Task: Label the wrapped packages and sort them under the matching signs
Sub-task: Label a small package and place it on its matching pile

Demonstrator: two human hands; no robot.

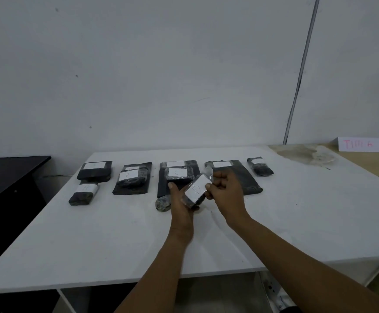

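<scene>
Above the middle of the white table point(116, 233), both my hands hold a small dark wrapped package point(196, 190) with a white label marked "D". My left hand point(180, 204) cups it from below and the left, and my right hand point(226, 188) pinches its right edge. Several dark wrapped packages with white labels lie in a row behind: two at the far left point(94, 171), a stack marked "B" point(132, 179), a stack marked "C" point(177, 175), a flat one point(240, 177) behind my right hand and a small one point(259, 166). A white sign with pink letters point(360, 144) stands at the far right.
A small round dark bundle point(162, 204) lies on the table just left of my left wrist. A crumpled clear plastic sheet point(308, 154) lies at the back right on a wooden surface. A dark desk point(7, 175) stands to the left. A thin pole point(301, 71) leans against the wall.
</scene>
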